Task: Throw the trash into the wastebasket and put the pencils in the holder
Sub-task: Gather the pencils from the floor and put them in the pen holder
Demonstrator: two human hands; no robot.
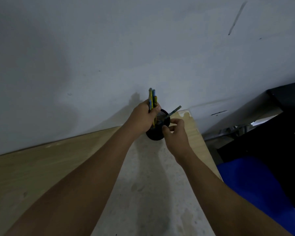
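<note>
A black mesh pencil holder (pixel 156 135) stands near the far right corner of the wooden table (pixel 41 166), close to the wall. My left hand (pixel 141 119) is shut on a bunch of yellow and blue pencils (pixel 152 99), held upright just over the holder's left rim. One dark pencil (pixel 174 111) leans out of the holder toward the right. My right hand (pixel 175 135) is at the holder's right side, thumb and fingers pinched near the lower end of that leaning pencil; whether it grips the pencil or the rim I cannot tell.
A pale mat (pixel 152 193) covers the table in front of the holder. The table's right edge (pixel 209 150) drops off beside a blue object (pixel 255 188) and dark furniture (pixel 279 133). A white wall (pixel 143 48) rises right behind the holder.
</note>
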